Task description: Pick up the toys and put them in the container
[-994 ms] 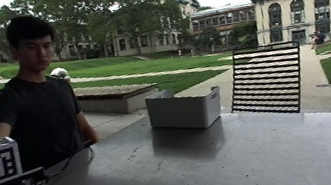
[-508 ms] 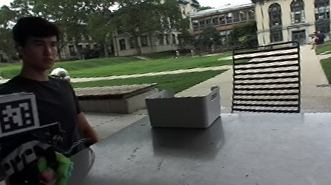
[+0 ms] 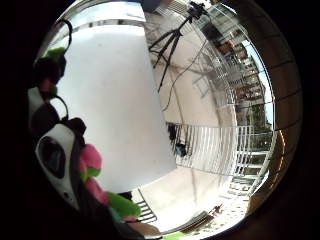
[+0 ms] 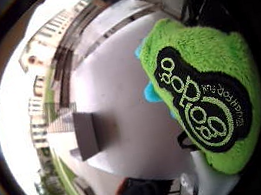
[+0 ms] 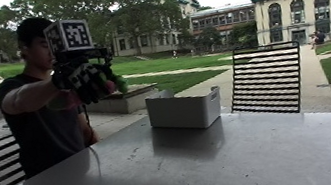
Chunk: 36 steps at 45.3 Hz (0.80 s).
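right arm: stretched forward from the shoulder, forearm near level, raised to about head height
right hand (image 5: 86,80): gloved, held high above the table, back of the hand toward the outside camera
fingers: curled round a green plush toy (image 4: 207,99), which bulges out between fingers and palm
palm: toy pressed close against it, pink and green bits beside the fingers

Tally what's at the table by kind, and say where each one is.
Plush toys: 1, green, gripped in the gloved right hand, raised above the table.
Containers: 1, white container on the table.
Chairs: 2, slatted chair; dark chair behind the person.
Total: 4
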Motion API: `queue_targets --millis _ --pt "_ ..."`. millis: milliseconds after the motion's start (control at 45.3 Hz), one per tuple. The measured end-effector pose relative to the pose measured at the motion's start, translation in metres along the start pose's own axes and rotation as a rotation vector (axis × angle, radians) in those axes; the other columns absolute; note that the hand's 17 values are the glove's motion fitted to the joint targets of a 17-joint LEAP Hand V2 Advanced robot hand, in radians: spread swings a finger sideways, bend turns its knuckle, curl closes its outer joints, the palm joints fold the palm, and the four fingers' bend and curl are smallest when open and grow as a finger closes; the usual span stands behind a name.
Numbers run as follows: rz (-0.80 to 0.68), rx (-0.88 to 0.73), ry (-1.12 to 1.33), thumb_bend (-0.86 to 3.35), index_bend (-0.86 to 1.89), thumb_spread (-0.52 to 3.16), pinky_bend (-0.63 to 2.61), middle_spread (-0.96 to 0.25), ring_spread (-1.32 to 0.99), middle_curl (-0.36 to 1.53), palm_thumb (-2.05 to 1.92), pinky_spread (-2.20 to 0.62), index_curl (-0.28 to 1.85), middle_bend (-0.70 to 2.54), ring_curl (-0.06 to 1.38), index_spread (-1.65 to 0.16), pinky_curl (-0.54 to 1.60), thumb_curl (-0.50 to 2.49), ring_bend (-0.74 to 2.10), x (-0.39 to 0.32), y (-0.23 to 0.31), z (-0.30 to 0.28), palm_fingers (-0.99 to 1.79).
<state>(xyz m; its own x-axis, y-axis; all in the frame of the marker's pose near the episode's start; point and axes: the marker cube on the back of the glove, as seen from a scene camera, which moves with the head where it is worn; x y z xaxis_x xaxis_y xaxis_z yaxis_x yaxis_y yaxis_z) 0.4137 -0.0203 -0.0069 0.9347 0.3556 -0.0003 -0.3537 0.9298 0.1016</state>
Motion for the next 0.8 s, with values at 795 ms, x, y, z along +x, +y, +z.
queue_targets --millis 795 --pt "-0.177 0.050 -0.110 0.16 0.11 0.90 0.91 -0.43 -0.43 0.56 0.68 -0.43 0.67 0.18 0.44 -0.41 0.37 0.94 1.14 -0.404 0.052 -0.077 0.97"
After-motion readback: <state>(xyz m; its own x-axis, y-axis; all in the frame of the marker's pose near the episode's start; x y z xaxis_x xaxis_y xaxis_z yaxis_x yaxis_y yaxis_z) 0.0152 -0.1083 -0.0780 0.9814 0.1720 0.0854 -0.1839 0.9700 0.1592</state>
